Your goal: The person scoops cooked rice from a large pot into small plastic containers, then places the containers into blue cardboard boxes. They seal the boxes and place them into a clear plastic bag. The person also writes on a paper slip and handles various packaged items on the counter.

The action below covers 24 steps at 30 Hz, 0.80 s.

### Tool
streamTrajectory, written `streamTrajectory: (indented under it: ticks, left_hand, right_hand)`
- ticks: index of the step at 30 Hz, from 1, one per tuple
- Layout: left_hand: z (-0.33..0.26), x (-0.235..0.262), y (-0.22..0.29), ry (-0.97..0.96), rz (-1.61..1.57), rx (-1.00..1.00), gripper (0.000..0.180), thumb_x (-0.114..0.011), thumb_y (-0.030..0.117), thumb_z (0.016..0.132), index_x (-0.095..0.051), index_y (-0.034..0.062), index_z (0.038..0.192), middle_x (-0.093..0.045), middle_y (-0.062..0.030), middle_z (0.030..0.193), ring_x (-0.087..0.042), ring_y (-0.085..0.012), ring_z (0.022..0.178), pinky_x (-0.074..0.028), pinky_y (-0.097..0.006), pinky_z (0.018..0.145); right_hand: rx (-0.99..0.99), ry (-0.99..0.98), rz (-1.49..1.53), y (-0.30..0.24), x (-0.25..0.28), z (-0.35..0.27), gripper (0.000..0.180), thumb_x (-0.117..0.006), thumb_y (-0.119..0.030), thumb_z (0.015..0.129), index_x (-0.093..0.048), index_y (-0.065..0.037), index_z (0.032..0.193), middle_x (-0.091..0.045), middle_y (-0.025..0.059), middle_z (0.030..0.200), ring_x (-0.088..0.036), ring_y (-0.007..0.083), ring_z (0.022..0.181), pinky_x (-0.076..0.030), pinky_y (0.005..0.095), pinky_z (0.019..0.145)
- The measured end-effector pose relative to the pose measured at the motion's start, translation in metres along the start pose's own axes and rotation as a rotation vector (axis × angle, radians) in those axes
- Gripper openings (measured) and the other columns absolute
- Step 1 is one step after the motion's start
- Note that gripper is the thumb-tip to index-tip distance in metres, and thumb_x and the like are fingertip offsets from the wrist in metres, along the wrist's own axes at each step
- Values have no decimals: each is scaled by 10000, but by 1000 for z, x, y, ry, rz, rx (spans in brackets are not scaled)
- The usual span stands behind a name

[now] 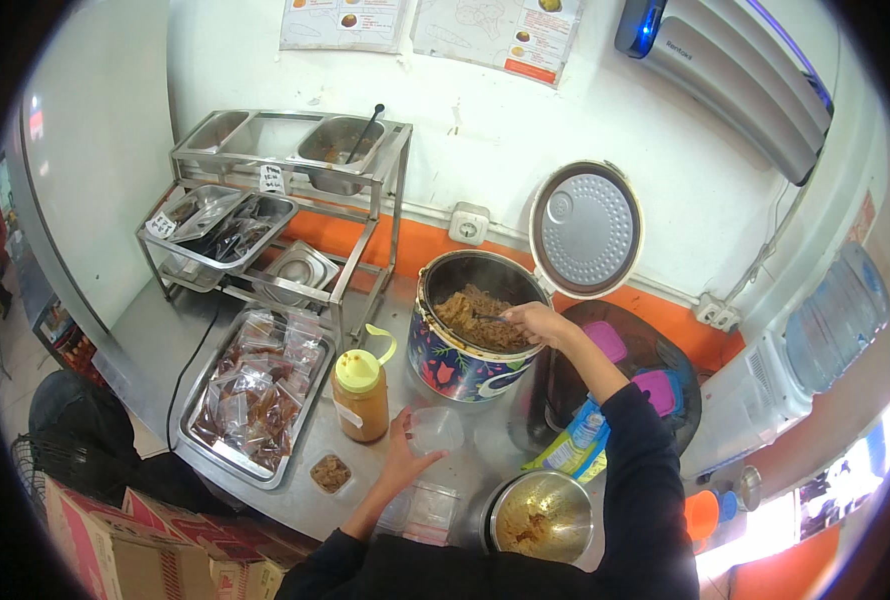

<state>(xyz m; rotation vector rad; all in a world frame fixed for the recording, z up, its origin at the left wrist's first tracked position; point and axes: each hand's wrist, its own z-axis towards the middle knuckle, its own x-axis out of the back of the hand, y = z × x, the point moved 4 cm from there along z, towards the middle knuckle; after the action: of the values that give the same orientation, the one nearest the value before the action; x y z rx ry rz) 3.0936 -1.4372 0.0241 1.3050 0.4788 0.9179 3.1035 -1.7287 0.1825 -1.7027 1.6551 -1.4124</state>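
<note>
Fingers (pixel 518 316) of your R hand (pixel 537 324) are clamped on the handle of a dark spoon (pixel 489 318), its far end in the brown shredded food (pixel 468 300), just L of your fingertips & inside the round floral pot (pixel 455 370). Your R wrist is above the pot's R rim. Fingers of your L hand (pixel 401 462) are curved round a clear plastic tub (pixel 439 431), thumb on the near side; it's below & L of the R fingers, in front of the pot.

Just L of the L fingers: a squeeze bottle (pixel 362 412) w/ yellow top, upright; further L & a bit lower, a small tub of brown food (pixel 331 474). Below your L hand: stacked clear containers (pixel 432 512). Lower R of it: metal bowl (pixel 575 500) w/ yellowish residue, near a yellow-blue pack (pixel 577 445) under your R forearm.

Far L of the L fingers: metal tray (pixel 235 466) of clear packets (pixel 257 390), w/ a metal rack (pixel 359 260) behind. Above & R of the R fingers: pot lid (pixel 587 232), standing open.
</note>
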Motion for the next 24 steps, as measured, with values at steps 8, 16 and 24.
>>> streamTrajectory:
  ticks: [8,16,24]
  left_hand:
    - [-3,3,9,54,62,-51,957,-787,236,571,-207,-20,1287,-343,-189,1180,-417,-294,1078,-402,-378,834]
    - [-5,7,16,100,60,-49,939,-781,219,578,-216,-8,1292,-348,-181,1177,-401,-290,1082,-400,-375,835]
    - [-5,5,20,138,60,-41,933,-772,219,592,-205,-1,1300,-334,-179,1184,-399,-291,1077,-404,-370,829]
  right_hand:
    - [157,78,-193,-1,-7,-9,261,-485,-160,838,-598,-4,1015,-555,29,737,-487,120,625,-386,243,554]
    - [208,84,-306,-1,-12,-18,259,-491,-158,822,-604,9,984,-624,118,875,-557,164,832,-412,275,769]
    - [331,115,-287,10,-17,-35,287,-466,-172,843,-579,35,1007,-608,88,830,-550,163,750,-421,283,702]
